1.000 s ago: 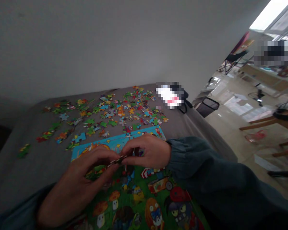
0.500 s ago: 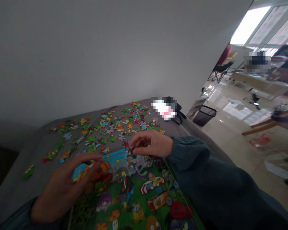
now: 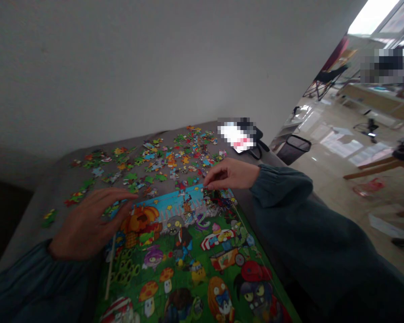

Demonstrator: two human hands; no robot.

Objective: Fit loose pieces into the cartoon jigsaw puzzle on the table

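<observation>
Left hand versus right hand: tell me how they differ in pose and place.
The left hand lies flat and spread at the assembled puzzle's left edge; the right hand is pinched, fingertips down, at its far top edge. The left hand sits nearer the camera, the right hand farther, close to the loose pieces. Whether either holds a piece is unclear. Both wear dark teal sleeves.

A gray table [image 3: 54, 188] holds a big bright puzzle [image 3: 195, 260]. Loose puzzle pieces [image 3: 161, 157] lie on the table just past the fingertips.

Plain grey wall [image 3: 155, 67]; glossy pale floor [image 3: 336, 148]; black bin [image 3: 293, 149]; bright window [image 3: 370, 15].
</observation>
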